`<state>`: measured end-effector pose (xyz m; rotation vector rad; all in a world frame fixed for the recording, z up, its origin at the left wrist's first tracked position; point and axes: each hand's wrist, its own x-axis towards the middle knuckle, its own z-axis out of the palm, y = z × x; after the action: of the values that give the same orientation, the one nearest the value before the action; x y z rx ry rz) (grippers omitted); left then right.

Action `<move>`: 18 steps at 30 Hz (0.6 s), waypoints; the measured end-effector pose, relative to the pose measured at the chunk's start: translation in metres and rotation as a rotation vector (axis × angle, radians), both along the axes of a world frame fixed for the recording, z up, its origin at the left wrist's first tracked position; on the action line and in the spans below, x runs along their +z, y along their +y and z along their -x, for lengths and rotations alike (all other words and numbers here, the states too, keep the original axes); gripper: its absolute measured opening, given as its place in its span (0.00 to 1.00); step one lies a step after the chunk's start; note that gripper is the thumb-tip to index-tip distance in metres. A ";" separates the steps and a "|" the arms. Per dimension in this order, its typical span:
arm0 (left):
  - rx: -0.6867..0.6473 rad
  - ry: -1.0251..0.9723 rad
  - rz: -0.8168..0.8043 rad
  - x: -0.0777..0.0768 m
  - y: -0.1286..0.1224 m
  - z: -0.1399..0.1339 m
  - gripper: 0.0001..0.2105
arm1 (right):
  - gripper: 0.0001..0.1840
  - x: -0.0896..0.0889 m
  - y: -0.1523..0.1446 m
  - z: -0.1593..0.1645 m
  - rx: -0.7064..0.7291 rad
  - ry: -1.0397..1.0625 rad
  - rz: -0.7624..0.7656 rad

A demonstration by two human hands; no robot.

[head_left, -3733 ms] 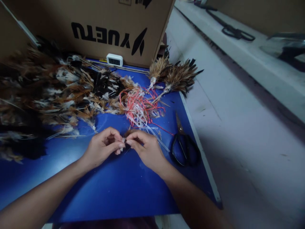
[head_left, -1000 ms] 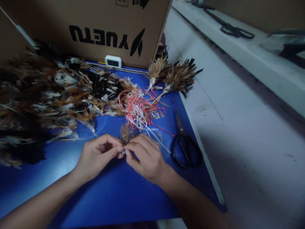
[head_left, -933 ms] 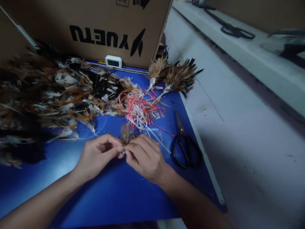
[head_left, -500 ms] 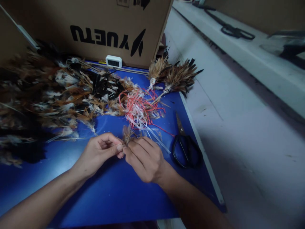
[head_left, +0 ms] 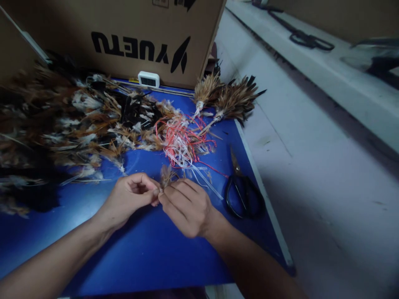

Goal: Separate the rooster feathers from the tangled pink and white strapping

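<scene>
Between my fingertips stands a small brown feather tuft [head_left: 166,175], its tips pointing away from me. My left hand [head_left: 132,196] pinches the lower end of the tuft with thumb and forefinger. Closed close against it from the other side, my right hand [head_left: 186,207] also pinches at the tuft's base; its fingers hide most of what lies there. Just beyond the hands is a tangle of pink and white string [head_left: 181,143]. Black-handled scissors [head_left: 244,193] lie to the right of my right hand, blades pointing away.
A heap of brown, black and white feathers [head_left: 81,128] covers the table's left and back. Tied feather bundles [head_left: 237,99] lie at the back right. A cardboard box [head_left: 134,25] stands behind a small white digital display [head_left: 149,79]. The blue table [head_left: 149,257] ends beside a pale wall [head_left: 318,199].
My right fingertips have shifted slightly left, up against my left thumb at the tuft's base. Everything else stays in place.
</scene>
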<state>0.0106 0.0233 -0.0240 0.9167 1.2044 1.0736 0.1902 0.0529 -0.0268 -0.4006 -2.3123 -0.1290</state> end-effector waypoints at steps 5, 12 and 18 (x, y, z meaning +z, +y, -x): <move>-0.022 0.094 -0.030 -0.001 0.002 0.003 0.05 | 0.07 -0.006 -0.001 0.006 -0.031 0.279 0.555; -0.070 0.365 -0.204 0.003 0.002 0.005 0.05 | 0.09 -0.008 -0.004 0.012 -0.072 0.402 0.918; -0.055 0.588 -0.393 -0.002 -0.001 0.005 0.01 | 0.09 -0.013 -0.004 0.013 -0.050 0.442 0.948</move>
<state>0.0053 0.0226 -0.0255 1.6414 1.4517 1.0475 0.1768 0.0491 -0.0393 -0.8471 -1.7879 0.9657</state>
